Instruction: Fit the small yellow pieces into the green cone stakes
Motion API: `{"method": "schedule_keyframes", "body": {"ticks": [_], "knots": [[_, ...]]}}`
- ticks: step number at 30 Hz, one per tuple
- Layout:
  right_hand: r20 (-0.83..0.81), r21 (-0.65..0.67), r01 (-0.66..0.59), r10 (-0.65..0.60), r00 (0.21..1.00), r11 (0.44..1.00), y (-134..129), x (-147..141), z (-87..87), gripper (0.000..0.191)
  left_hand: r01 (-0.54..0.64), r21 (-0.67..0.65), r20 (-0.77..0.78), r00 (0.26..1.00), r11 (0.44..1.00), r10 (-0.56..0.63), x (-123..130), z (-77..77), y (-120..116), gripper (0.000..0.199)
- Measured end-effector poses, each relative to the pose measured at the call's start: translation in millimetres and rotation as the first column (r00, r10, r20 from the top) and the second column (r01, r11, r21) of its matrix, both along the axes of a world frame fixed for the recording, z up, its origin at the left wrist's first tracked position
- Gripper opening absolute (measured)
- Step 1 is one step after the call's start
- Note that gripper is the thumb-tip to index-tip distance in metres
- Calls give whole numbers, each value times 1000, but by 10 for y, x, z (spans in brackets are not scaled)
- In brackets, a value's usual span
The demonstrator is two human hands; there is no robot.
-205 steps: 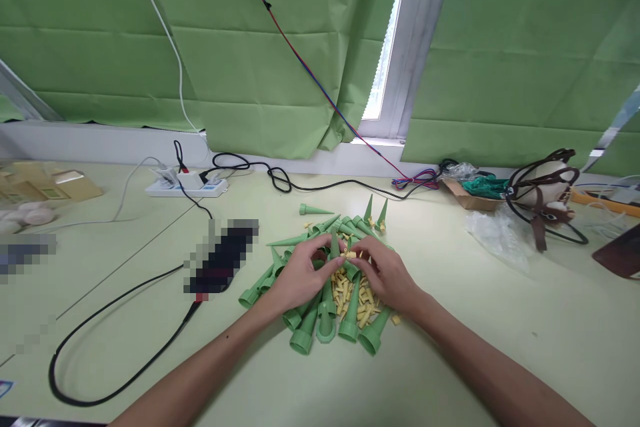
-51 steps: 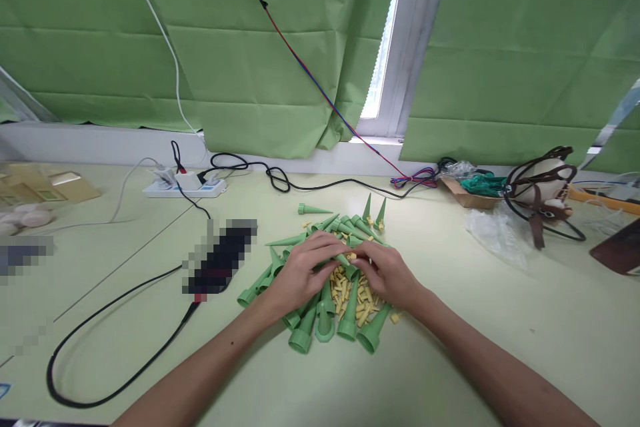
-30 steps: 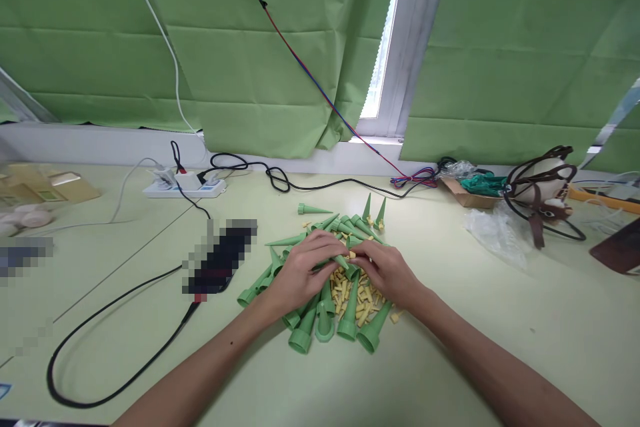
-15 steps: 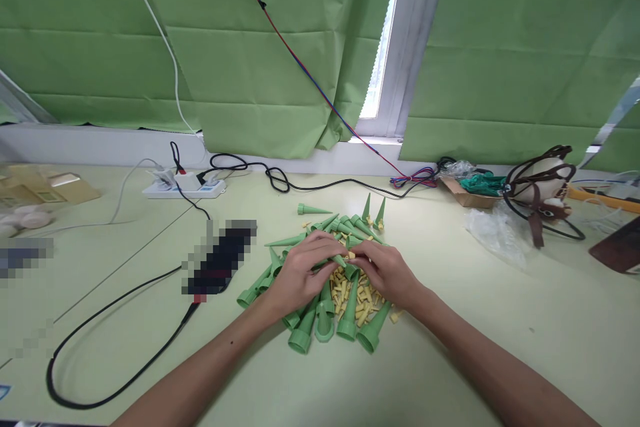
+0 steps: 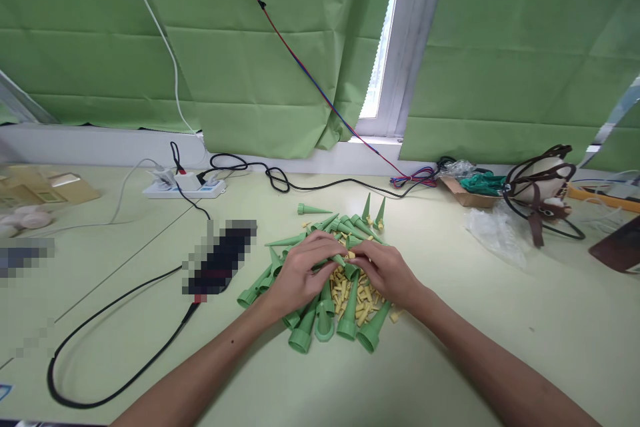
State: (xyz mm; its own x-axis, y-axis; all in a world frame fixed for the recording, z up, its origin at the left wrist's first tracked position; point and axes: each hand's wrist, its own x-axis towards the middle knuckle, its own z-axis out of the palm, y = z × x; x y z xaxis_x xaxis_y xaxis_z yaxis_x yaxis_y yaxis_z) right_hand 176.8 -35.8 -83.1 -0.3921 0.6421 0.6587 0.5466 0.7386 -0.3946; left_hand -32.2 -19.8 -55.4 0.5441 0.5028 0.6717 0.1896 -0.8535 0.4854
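Note:
My left hand (image 5: 311, 266) is closed around a green plastic cone (image 5: 339, 260), its end showing past the fingertips. A small yellow plastic piece (image 5: 351, 255) is pinched in my right hand (image 5: 384, 268), right at the end of that cone; whether the two are joined I cannot tell. Below my hands lies a heap of green cones (image 5: 302, 334) with wide, hollow ends. Loose yellow pieces (image 5: 367, 302) are piled among them. Two green cones with yellow pieces at their lower ends (image 5: 381, 214) lie beyond my right hand. My fingers hide the heap's middle.
A dark pixelated device (image 5: 220, 260) with a black cable lies left of the heap. Behind are a white power strip (image 5: 210, 190) and a black cord (image 5: 320, 186). At the right are clear plastic wrap (image 5: 497, 234), a cardboard box (image 5: 467, 196) and a bag with brown straps (image 5: 543, 180).

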Motion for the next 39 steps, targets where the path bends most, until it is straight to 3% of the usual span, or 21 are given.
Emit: {"method": "schedule_keyframes", "body": {"ticks": [32,39], "knots": [[45,38,-15,13,999,999,2,16,-3,10,15,16,-27,1000,1000,-14,-1,31,8,26],[92,60,-27,21,996,998,5,24,-10,9,11,-30,-24,1000,999,-11,-12,37,4,24]]}}
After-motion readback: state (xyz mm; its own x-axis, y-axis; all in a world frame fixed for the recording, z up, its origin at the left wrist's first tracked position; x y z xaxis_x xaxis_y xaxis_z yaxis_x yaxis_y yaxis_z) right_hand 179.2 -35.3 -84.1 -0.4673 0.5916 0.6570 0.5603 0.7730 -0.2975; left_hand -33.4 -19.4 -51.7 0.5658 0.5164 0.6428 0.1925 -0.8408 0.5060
